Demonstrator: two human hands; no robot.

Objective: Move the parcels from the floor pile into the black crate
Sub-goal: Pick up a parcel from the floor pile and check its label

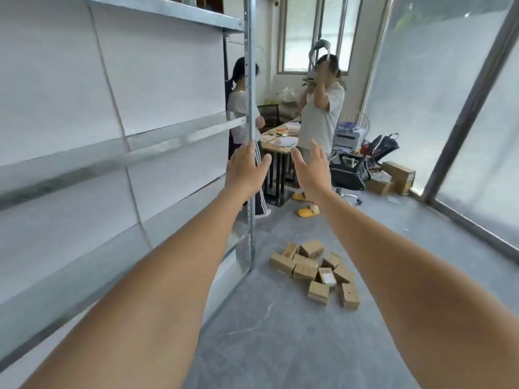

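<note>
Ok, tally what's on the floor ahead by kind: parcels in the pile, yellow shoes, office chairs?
Brown cardboard parcels in the floor pile: 10
Yellow rubber clogs: 2
Black swivel office chair: 1
Total: 13

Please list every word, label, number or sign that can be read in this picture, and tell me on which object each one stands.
No text can be read.
Parcels: some carry pale labels, too small and blurred to read.
Papers on the desk: too blurred to read.
Cardboard boxes by the window: no legible print.
Metal shelving, left hand and right hand: no writing visible.
</note>
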